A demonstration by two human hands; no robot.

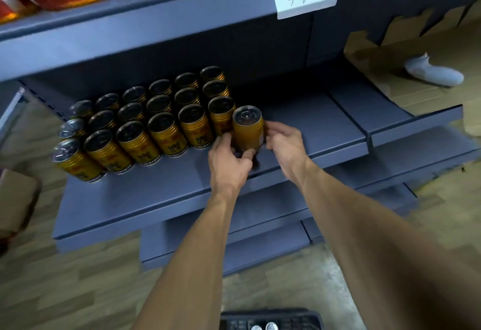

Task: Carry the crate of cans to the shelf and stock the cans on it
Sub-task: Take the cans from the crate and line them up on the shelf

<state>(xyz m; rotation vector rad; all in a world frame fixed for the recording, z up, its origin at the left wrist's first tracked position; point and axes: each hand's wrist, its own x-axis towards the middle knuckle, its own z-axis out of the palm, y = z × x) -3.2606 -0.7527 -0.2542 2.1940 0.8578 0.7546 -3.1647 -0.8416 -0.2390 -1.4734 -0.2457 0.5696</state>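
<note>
**Spotter:** Both of your hands are on one can [247, 127]. Your left hand [229, 159] curls round its lower left side with the thumb across the base, and your right hand [285, 144] has its fingertips pressed to the right side. The can stands at the right end of the front row on the grey shelf [156, 194], just beside the last can there.

**Operator:** What can go wrong from here?

**Spotter:** By my reckoning, two things. You hold it low, near the base, so if you let go before the bottom sits flat it could tip, and the neighbours are touching one another, so one knock could set several rocking. Also, your left fingers sit between this can and the next; pulling them out sideways could drag it out of line.

**Operator:** How many are up so far?

**Spotter:** I count nineteen standing cans [166, 137] beside yours: seven in the front row, six in the middle, six at the back. With the one in your hands, that makes twenty. The back row is dark, so treat that count as my best reading.

**Operator:** And what's left?

**Spotter:** The black crate [307, 315] is at your feet, at the bottom edge of the view. Two can tops [270, 326] show in it; the rest of its inside is out of frame, so I cannot tell how many remain.
</note>
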